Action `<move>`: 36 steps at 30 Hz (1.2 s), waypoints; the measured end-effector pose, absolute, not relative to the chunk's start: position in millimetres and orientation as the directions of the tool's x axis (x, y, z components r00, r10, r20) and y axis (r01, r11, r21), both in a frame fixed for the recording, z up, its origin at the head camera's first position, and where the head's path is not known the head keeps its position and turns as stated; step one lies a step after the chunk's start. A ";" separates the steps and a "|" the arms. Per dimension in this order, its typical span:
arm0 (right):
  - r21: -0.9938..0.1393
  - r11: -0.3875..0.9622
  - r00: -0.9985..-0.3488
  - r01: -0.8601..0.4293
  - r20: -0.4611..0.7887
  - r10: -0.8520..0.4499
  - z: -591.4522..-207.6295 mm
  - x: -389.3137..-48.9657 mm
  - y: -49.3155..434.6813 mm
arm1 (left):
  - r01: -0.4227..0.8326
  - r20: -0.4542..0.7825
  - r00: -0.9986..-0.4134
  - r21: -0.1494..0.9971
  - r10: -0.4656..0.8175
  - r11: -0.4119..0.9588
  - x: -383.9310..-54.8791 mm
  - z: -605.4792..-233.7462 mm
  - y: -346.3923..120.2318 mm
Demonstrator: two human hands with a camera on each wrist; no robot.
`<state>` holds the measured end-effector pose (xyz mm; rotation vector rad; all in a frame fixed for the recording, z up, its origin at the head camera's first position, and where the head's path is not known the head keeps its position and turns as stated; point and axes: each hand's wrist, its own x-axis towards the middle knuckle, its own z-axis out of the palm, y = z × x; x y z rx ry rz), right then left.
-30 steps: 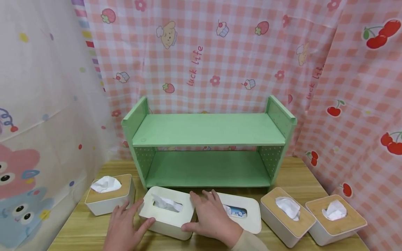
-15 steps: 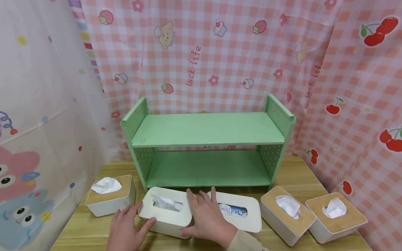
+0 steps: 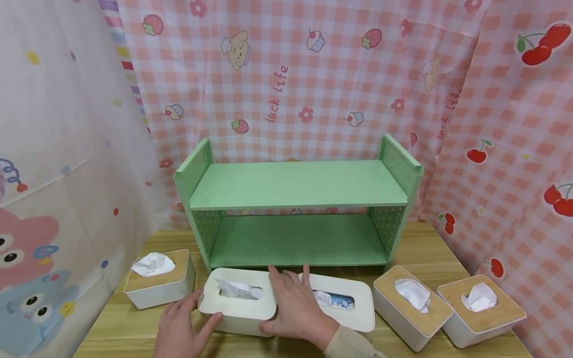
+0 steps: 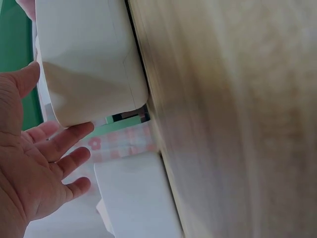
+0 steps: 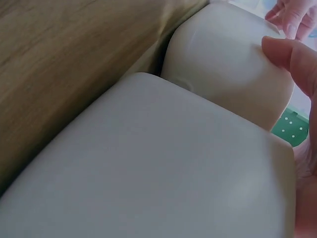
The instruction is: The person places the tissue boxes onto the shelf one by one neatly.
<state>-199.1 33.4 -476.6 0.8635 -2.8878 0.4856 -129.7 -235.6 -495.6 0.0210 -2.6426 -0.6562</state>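
In the head view, a white tissue box [image 3: 241, 318] with a tissue poking from its oval slot lies in front of the green shelf. My left hand [image 3: 181, 325] is at its left end; in the left wrist view the fingers [image 4: 74, 134] reach along that end, nearly straight, and the thumb is by the top edge. At the right end is my right hand [image 3: 295, 308], its fingers extended toward the back and its thumb [image 5: 277, 49] against the box's near corner. Behind this hand sits a second white tissue box [image 3: 364, 301], with blue packaging showing in its slot.
A green two-tier shelf [image 3: 295, 186] stands behind the boxes on the wooden table [image 3: 107, 330]. One wood-topped tissue box [image 3: 158, 293] is at left. Two more, a nearer one [image 3: 400, 318] and a farther one [image 3: 501, 303], are at right. Patterned curtains [image 3: 313, 74] hang around.
The white tissue box has turned slightly, its right end swinging back so that it lies straighter to the shelf. My right hand's fingers have shifted with it; the left hand has hardly moved.
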 end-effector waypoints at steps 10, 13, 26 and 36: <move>-0.295 0.772 -0.827 -0.562 0.200 -0.526 -471.2 -200.6 36.5 | 0.128 0.459 -0.879 0.486 -0.127 0.865 -128.5 -499.7 -232.2; -0.309 0.769 -0.829 -0.559 0.199 -0.523 -471.1 -201.8 37.1 | 0.138 0.473 -0.870 0.505 -0.139 0.852 -128.2 -501.2 -230.4; -0.283 0.761 -0.810 -0.583 0.276 -0.518 -463.6 -204.5 39.3 | -0.036 0.214 -0.943 0.697 -0.256 0.716 -118.8 -486.6 -218.3; -0.270 0.751 -0.793 -0.602 0.312 -0.524 -448.1 -207.2 43.4 | -0.007 0.240 -0.932 0.738 -0.272 0.674 -116.3 -475.0 -211.6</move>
